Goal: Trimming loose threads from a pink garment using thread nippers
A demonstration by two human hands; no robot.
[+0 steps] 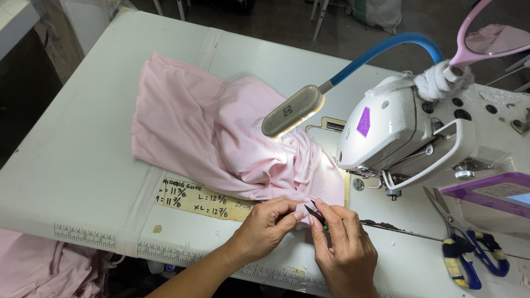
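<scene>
A pale pink garment (210,127) lies bunched on the white sewing table (83,154), reaching under the head of a white sewing machine (397,127). My left hand (268,226) pinches the garment's near edge by the table's front. My right hand (345,248) is right beside it, gripping a small dark thread snip (317,212) with its blades at the pinched fabric. The two hands touch at the fingertips.
A lamp on a blue flexible neck (292,110) shines on the fabric. Scissors with taped blue handles (469,254) lie at the right. A yellow handwritten strip (199,198) and ruler markings (83,234) are stuck to the table. More pink cloth (44,265) hangs lower left.
</scene>
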